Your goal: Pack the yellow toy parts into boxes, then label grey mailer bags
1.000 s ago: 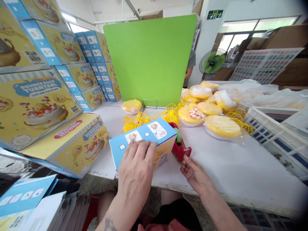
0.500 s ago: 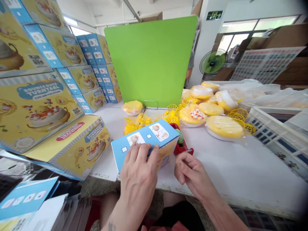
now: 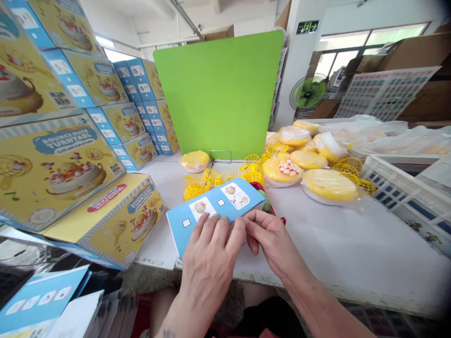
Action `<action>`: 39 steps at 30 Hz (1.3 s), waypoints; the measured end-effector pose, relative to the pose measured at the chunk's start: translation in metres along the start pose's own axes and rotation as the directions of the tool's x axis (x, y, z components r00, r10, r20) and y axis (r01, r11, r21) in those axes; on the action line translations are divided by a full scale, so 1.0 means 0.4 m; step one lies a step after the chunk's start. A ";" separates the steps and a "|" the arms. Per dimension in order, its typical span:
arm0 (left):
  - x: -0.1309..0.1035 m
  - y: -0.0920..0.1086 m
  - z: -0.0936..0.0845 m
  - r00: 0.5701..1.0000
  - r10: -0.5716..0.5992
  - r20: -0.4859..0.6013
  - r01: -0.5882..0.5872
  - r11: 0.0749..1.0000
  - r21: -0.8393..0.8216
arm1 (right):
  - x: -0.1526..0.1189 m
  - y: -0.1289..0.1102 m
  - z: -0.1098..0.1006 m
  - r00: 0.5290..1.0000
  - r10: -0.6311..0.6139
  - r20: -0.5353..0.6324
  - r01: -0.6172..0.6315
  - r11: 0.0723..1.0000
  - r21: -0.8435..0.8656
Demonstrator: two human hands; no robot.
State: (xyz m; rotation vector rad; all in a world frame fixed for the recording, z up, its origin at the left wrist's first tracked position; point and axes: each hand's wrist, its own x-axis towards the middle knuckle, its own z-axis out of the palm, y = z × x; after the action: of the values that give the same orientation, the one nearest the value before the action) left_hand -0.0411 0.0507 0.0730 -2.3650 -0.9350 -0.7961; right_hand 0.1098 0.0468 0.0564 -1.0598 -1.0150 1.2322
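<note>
A box with a blue side up [image 3: 207, 209] lies on the white table [image 3: 317, 239] in front of me. My left hand [image 3: 213, 249] rests on its near edge, fingers bent over the blue side. My right hand [image 3: 269, 237] is at the box's right near edge, thumb and forefinger pinched close to my left forefinger; what they hold, if anything, is too small to make out. Behind the box's right end, a red tape dispenser [image 3: 283, 219] with a green roll [image 3: 265, 199] is partly hidden.
Printed boxes [image 3: 63, 159] are stacked at the left. Yellow baskets [image 3: 197, 188] and bagged yellow-and-white toys [image 3: 329, 186] lie behind the box. A green board [image 3: 218, 94] stands at the back, a white crate [image 3: 405, 197] at the right. Flat cartons [image 3: 42, 295] are at lower left.
My right hand has moved left and up, from beside the tape dispenser to the box edge near my left hand. My left hand stays on the box.
</note>
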 end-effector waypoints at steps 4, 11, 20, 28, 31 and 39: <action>0.006 0.005 -0.006 0.996 -0.038 0.077 0.036 0.999 0.020 | 0.002 -0.009 -0.001 1.000 -0.007 -0.011 0.006 0.997 -0.071; 0.023 0.024 0.004 0.988 -0.153 0.012 0.153 0.988 0.024 | 0.001 -0.002 -0.004 1.000 -0.025 0.002 0.025 0.988 -0.155; 0.028 0.027 0.016 0.994 -0.106 0.039 0.095 0.969 0.228 | 0.023 0.121 -0.037 0.991 -0.122 -0.058 0.084 0.892 -0.444; 0.059 -0.050 -0.060 0.977 -0.137 0.162 0.128 0.989 0.069 | -0.018 0.327 -0.109 0.998 -0.057 0.017 0.058 0.891 -0.451; 0.090 -0.106 -0.052 0.924 -0.182 0.336 0.186 0.982 0.019 | -0.025 0.361 -0.117 0.990 -0.133 0.043 0.136 0.852 -0.506; 0.018 -0.126 -0.108 0.853 -0.206 0.481 0.339 0.917 -0.208 | -0.042 0.377 -0.132 0.978 -0.174 0.115 0.207 0.756 -0.620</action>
State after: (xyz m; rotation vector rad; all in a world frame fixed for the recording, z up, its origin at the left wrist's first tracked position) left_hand -0.0879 0.0610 0.1196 -2.7777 -1.4651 -0.5096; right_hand 0.1280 0.0325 -0.1027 -1.3936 -1.6015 0.7504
